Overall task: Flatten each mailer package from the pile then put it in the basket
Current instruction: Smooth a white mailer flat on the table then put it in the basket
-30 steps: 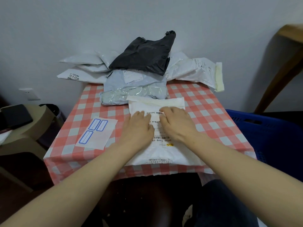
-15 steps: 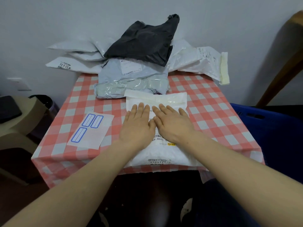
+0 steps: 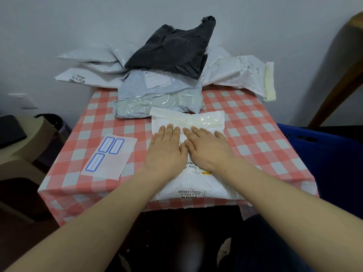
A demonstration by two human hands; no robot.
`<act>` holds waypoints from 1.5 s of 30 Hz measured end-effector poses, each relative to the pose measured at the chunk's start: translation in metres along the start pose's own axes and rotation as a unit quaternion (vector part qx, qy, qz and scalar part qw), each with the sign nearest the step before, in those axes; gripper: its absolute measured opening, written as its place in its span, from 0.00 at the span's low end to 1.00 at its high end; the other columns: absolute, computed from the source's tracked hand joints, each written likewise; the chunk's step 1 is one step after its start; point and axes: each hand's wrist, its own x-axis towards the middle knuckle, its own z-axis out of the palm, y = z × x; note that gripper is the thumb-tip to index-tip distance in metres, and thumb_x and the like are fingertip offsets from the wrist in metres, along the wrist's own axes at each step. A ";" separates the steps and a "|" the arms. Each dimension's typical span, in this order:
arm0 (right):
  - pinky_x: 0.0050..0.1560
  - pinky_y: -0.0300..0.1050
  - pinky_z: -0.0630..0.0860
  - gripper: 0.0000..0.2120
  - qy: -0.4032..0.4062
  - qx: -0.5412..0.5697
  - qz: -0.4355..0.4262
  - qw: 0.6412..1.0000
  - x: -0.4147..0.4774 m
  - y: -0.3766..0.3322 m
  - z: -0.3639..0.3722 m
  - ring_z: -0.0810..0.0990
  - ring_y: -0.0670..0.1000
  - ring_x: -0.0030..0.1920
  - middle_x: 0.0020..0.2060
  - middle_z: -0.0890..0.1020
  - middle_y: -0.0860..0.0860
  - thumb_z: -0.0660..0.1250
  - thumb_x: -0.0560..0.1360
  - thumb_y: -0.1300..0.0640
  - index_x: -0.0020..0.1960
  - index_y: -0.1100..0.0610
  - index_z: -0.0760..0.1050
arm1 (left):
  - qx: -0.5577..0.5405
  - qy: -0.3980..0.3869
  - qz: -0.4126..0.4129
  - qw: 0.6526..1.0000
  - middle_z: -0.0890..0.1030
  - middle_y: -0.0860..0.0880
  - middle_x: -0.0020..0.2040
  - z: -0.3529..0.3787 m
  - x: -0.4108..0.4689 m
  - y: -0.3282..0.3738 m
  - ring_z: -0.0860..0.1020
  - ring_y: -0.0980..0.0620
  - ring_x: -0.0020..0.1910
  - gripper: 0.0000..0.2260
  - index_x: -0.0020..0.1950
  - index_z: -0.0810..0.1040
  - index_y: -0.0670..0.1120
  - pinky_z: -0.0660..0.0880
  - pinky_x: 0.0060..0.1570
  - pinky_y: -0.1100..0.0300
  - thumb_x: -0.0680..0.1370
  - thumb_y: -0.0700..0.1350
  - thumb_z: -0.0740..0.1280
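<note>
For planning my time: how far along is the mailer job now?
Done: nothing provable; the inside of the blue basket is hidden. In hand: left hand and right hand press flat on the white mailer. Left: the pile behind it, several mailers, awaits flattening.

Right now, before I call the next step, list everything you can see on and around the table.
white mailer: one, white with a cream flap, at the near table edge, under both hands
grey mailer: one, grey and taped, just behind the white mailer
black mailer: one, black, on top of the pile by the wall
pale mailers: several, white to light grey, on the left and right of the pile; exact count unclear
label sheet: one, white with three blue-framed labels, on the left of the table
tablecloth: one, red and white check, covering the table
basket: one, blue, right of the table
stool: one, beige, left of the table
bin: one, dark, between the stool and the table
left hand: flat, pressing the white mailer
right hand: flat, pressing beside it
</note>
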 end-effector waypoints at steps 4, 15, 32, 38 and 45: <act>0.74 0.57 0.48 0.24 0.000 0.002 0.000 1.000 0.000 0.000 0.000 0.52 0.50 0.77 0.77 0.53 0.47 0.42 0.82 0.47 0.77 0.46 0.47 | 0.005 0.004 0.002 1.000 0.48 0.46 0.79 0.000 -0.001 -0.001 0.44 0.49 0.77 0.25 0.78 0.50 0.45 0.42 0.75 0.54 0.82 0.50 0.49; 0.73 0.57 0.50 0.24 0.009 0.006 0.000 1.000 0.001 0.001 0.003 0.53 0.50 0.76 0.77 0.54 0.47 0.43 0.82 0.47 0.77 0.46 0.48 | 0.009 0.008 -0.001 1.000 0.47 0.46 0.79 0.002 0.000 -0.001 0.44 0.48 0.77 0.25 0.78 0.49 0.45 0.43 0.75 0.53 0.82 0.50 0.49; 0.38 0.39 0.77 0.13 0.017 0.494 0.203 0.845 -0.057 0.037 -0.056 0.81 0.48 0.38 0.47 0.80 0.54 0.72 0.72 0.60 0.54 0.63 0.75 | -0.204 0.089 -0.060 0.973 0.38 0.48 0.78 -0.006 -0.014 0.010 0.38 0.50 0.76 0.31 0.78 0.42 0.43 0.39 0.73 0.57 0.82 0.52 0.55; 0.46 0.53 0.81 0.17 0.040 0.698 0.177 0.693 -0.076 0.079 -0.068 0.84 0.56 0.44 0.47 0.84 0.58 0.70 0.72 0.68 0.59 0.63 0.76 | -0.390 0.186 -0.075 0.899 0.55 0.49 0.78 -0.033 -0.008 0.045 0.54 0.50 0.76 0.29 0.78 0.52 0.49 0.52 0.74 0.54 0.80 0.54 0.59; 0.48 0.55 0.81 0.25 0.113 0.763 0.167 0.614 -0.141 0.162 -0.083 0.82 0.59 0.53 0.56 0.82 0.60 0.71 0.66 0.63 0.63 0.63 0.75 | -0.706 -0.049 -0.192 0.680 0.84 0.42 0.46 -0.053 0.011 0.142 0.84 0.47 0.35 0.17 0.56 0.78 0.39 0.80 0.29 0.50 0.71 0.46 0.74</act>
